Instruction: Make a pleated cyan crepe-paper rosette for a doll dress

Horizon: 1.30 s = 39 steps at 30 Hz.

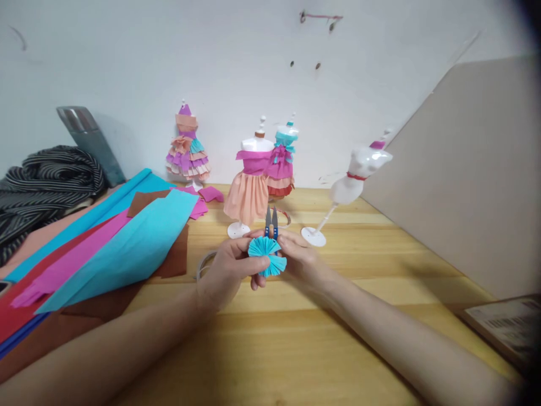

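Observation:
My left hand (228, 265) pinches a round pleated fan of turquoise crepe paper (264, 247), its thumb lying across the front. There is a notch in the fan's right side. Behind the fan, my right hand (298, 251) grips blue-handled thread snips (271, 224), whose two blades point up and stand slightly apart. The fan and the hand hide the lower part of the snips. Just beyond the hands stands a small dress form (256, 169) in a magenta bodice and a peach gathered skirt.
At left lie crepe paper sheets (127, 254), a striped black cloth (54, 175) and a leaning flask (95, 141). Two more dressed forms, one in tiered ruffles (187, 146), one turquoise-topped (284, 158), stand at the back. A bare white form (355, 175) tilts at right. Tape rolls lie near the hands.

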Available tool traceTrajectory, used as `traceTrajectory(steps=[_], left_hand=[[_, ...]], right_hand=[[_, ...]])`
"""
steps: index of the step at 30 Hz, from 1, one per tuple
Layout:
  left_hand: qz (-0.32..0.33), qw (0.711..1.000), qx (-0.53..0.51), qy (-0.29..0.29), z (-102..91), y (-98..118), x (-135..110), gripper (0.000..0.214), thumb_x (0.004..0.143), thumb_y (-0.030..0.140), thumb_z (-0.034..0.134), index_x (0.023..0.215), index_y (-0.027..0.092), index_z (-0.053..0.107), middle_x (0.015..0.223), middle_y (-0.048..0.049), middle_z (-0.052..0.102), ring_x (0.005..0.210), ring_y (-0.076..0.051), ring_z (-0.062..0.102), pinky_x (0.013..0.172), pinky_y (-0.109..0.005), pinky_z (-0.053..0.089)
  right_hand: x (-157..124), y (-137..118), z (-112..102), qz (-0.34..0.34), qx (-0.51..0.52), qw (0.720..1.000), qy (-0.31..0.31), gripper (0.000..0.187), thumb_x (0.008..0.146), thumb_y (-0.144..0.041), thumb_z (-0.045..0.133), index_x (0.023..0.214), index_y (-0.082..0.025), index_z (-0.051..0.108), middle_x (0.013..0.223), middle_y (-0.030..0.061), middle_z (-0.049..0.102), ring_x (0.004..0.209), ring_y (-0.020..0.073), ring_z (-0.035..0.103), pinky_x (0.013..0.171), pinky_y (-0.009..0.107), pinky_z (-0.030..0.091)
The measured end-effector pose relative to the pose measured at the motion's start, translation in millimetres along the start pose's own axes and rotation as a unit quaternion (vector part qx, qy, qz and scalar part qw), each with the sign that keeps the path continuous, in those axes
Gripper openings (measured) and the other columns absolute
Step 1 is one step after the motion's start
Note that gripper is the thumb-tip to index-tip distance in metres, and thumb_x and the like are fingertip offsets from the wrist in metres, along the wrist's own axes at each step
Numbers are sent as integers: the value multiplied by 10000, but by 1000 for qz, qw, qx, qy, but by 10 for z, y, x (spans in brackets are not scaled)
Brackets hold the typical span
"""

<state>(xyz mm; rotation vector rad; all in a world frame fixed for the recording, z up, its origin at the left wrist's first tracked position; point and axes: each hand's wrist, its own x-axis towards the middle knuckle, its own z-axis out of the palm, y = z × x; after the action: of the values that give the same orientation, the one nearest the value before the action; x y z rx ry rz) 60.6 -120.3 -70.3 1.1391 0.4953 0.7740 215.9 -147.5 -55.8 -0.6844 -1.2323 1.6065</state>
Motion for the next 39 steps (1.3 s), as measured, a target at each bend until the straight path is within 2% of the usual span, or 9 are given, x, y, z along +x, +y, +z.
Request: traceTrajectory(steps=[4, 8, 12, 18, 22, 25, 28, 34, 39], left_hand=[[-12, 999, -40, 4, 20, 60, 19, 243, 647, 323, 736, 722, 118, 629, 591, -8, 606, 444, -83, 534, 413, -194, 361], [-16, 999, -42, 10, -22, 61, 50, 262, 610, 322, 750, 697, 128, 598, 606, -9, 627, 458, -86, 556, 422, -190, 375], [-17, 999, 32, -29, -72, 12, 60, 213, 673, 309, 722, 720, 134, 610, 570, -8, 632, 484, -100, 582, 444, -191, 399], [-14, 997, 65, -41, -76, 13, 53, 205, 707, 317, 697, 785, 137, 640, 596, -8, 638, 499, -100, 581, 460, -198, 399], [-11, 996, 81, -29, -88, 1, 54, 214, 720, 307, 680, 842, 131, 667, 593, -2, 613, 483, -78, 524, 453, -195, 358], [-4, 995, 93, -17, -103, -17, 57, 204, 715, 307, 676, 818, 132, 652, 575, 9, 580, 478, -70, 486, 455, -197, 330], [-4, 994, 105, -5, -93, -4, 53, 188, 703, 311, 673, 761, 143, 613, 521, 38, 518, 459, -59, 429, 455, -197, 295], [6, 992, 124, 7, -34, 72, 36, 133, 671, 247, 632, 636, 163, 535, 456, 74, 432, 419, -43, 331, 454, -210, 254], [1, 995, 96, 16, -84, 1, 56, 132, 694, 246, 640, 671, 157, 546, 472, 70, 437, 436, -43, 335, 453, -207, 232]], right_hand=[[22, 44, -28, -56, -11, 994, 97, 356, 777, -518, 675, 956, -211, 656, 772, 39, 678, 607, 188, 642, 585, 350, 536], [82, 36, -109, -140, -46, 970, 192, 340, 747, -524, 693, 914, -234, 629, 750, 22, 664, 679, 184, 628, 660, 344, 530], [106, -25, -120, -122, -48, 972, 197, 316, 767, -510, 615, 893, -221, 596, 670, 7, 591, 674, 200, 617, 651, 362, 517], [76, -130, -116, -152, -39, 959, 235, 186, 734, -359, 641, 822, -218, 558, 603, -58, 462, 524, 117, 499, 583, 309, 478], [35, -213, -143, -100, -109, 975, 166, 219, 720, -368, 694, 802, -177, 623, 477, -94, 373, 410, 74, 336, 445, 249, 351], [0, -232, -140, -57, -131, 983, 118, 287, 733, -434, 691, 791, -155, 651, 434, -106, 330, 375, 62, 276, 397, 238, 296], [-23, -223, -131, -52, -158, 978, 127, 320, 724, -465, 699, 773, -152, 658, 411, -105, 340, 363, 59, 283, 377, 228, 284], [-20, -209, -118, -45, -272, 944, 179, 315, 700, -437, 726, 615, -162, 598, 407, -59, 450, 356, 68, 367, 363, 220, 267], [0, -218, -98, -87, -207, 954, 197, 357, 719, -469, 723, 621, -187, 528, 412, -97, 359, 349, 53, 308, 365, 218, 288]])
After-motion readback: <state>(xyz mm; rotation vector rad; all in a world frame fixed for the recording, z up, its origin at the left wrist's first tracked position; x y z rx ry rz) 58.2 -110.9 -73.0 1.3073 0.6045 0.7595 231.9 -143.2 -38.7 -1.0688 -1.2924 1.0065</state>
